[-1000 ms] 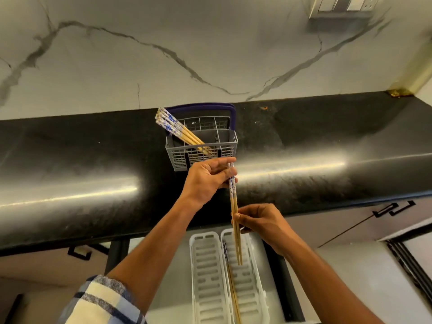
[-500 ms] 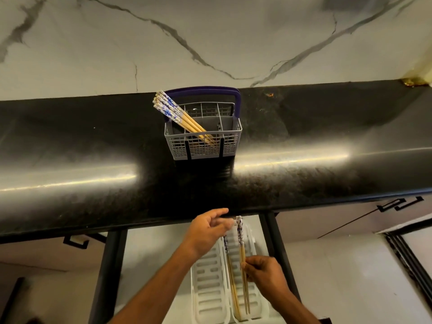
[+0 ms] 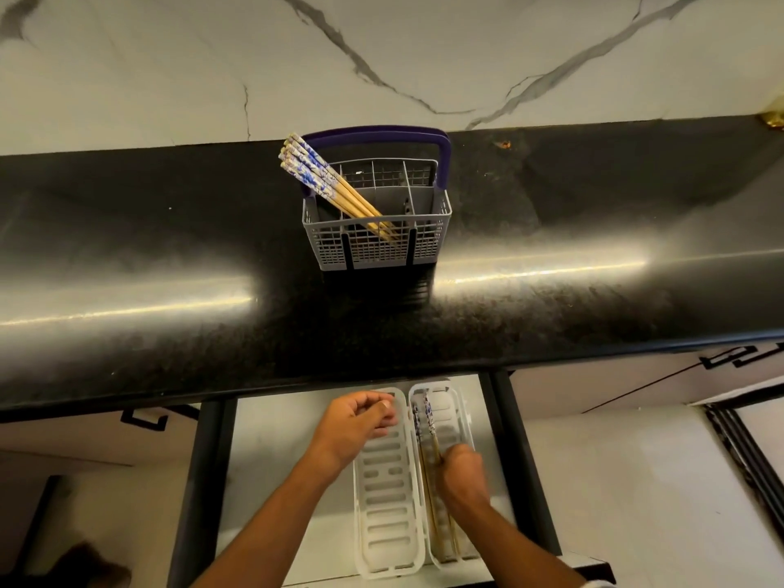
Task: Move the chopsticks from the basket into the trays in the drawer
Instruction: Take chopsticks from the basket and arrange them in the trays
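Transfer partly complete: right tray loaded, basket still stocked.
Right hand (image 3: 462,473) is closed on chopsticks (image 3: 426,422) lying in the right tray (image 3: 460,418); left hand (image 3: 354,422) is loosely curled, empty, over the bare left tray (image 3: 386,502). A remaining bundle (image 3: 326,184) leans toward 10 o'clock in the basket (image 3: 377,248).

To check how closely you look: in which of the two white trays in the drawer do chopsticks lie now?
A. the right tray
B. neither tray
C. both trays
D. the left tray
A: the chopsticks lie in the right tray, under the right hand; the left tray shows only bare slots.
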`<state>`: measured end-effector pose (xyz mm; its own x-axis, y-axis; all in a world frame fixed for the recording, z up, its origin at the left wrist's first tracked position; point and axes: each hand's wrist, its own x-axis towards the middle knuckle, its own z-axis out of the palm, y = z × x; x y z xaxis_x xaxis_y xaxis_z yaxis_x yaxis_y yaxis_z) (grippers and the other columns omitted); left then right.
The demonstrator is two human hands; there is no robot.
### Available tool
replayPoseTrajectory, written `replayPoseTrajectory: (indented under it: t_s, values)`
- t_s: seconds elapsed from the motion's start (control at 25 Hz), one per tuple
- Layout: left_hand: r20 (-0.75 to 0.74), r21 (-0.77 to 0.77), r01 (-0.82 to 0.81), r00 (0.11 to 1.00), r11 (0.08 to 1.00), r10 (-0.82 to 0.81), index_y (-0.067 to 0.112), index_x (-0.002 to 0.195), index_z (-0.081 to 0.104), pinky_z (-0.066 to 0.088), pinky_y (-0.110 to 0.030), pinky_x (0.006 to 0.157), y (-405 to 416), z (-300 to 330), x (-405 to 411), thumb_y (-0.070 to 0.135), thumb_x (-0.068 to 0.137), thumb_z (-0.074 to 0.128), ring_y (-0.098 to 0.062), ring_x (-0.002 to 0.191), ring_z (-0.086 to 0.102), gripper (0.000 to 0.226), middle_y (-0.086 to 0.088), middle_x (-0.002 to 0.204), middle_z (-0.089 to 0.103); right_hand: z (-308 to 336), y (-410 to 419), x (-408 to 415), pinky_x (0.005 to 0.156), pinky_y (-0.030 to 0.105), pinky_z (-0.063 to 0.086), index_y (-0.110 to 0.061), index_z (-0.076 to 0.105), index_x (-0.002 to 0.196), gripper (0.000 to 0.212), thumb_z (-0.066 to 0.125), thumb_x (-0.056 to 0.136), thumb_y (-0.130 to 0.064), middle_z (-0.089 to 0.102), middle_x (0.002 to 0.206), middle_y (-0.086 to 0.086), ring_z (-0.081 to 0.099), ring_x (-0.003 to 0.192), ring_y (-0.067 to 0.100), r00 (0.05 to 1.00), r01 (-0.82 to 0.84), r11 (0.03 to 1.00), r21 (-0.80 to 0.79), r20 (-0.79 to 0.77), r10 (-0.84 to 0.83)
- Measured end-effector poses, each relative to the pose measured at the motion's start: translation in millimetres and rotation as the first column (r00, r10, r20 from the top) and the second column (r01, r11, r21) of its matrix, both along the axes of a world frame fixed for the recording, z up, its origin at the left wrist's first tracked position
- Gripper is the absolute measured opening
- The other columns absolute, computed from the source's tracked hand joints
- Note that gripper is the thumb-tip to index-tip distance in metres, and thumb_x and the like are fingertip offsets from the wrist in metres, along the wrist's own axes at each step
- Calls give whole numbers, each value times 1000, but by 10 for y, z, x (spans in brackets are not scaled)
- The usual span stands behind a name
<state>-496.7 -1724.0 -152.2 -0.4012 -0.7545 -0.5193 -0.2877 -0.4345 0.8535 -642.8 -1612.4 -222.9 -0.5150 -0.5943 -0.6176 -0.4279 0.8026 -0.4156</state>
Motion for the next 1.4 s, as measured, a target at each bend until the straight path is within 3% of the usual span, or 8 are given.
replayPoseTrajectory:
  t_s: [0.12,0.24,0.32,0.36,0.44,0.56,0.92,1.4]
  values:
    - [-4,13,-24,1000,1000,24,12,101,72,61,-24,75,-6,9,18,10,97,59,-18,86,76,13,-13,96,76,-145,-42,38,62,21,53,-13,62,84,22,48,100,-12,65,84,3,64,77,15,999,25,1000,12,37,-26]
    - [1,18,-35,999,999,35,9,104,72,60,-21,72,-23,17,46,10,97,59,-16,85,75,15,-12,96,76,-226,-29,105,67,23,45,-15,55,85,28,33,103,-15,53,85,0,52,80,16,998,-54,998,-31,-20,54]
    - [6,23,-40,999,999,40,9,105,71,60,-19,71,-38,11,64,10,97,58,-16,86,75,15,-12,97,76,-266,-36,102,76,28,46,-7,59,102,26,34,102,-15,53,94,4,51,87,19,999,-28,999,-21,-25,28]
    - [8,26,-43,999,999,43,9,105,71,60,-19,71,-45,10,73,10,97,58,-17,87,74,15,-12,97,76,-301,-28,87,75,26,49,-8,61,100,23,39,101,-13,56,92,3,54,85,17,1000,2,1000,-7,8,-2]
    - [6,30,-50,999,998,50,9,105,71,60,-20,73,-59,7,77,10,97,58,-20,89,74,15,-13,98,76,-250,-22,61,59,11,47,-18,57,81,22,48,98,-8,58,80,-6,57,71,6,1000,0,1000,29,4,0]
    - [-6,41,-59,998,997,59,9,104,71,61,-23,76,-69,5,53,10,97,60,-24,93,74,14,-14,98,76,-243,23,46,46,7,37,-25,50,73,28,53,97,-10,52,71,-12,50,61,-1,1000,-16,999,35,-18,16]
    - [-2,20,-49,999,999,49,13,104,72,60,-20,72,-93,-20,71,14,96,61,-18,90,75,14,-9,96,77,-346,84,76,86,25,55,-19,62,93,4,59,95,-17,60,92,-5,61,85,10,994,-30,999,-34,-104,26]
    - [18,-2,-38,999,999,38,14,106,73,59,-20,71,-97,-62,71,17,96,62,-15,88,75,15,-5,94,78,-409,128,41,88,30,58,-20,64,99,6,61,95,-23,65,95,-3,65,87,10,992,-93,995,-34,-91,90]
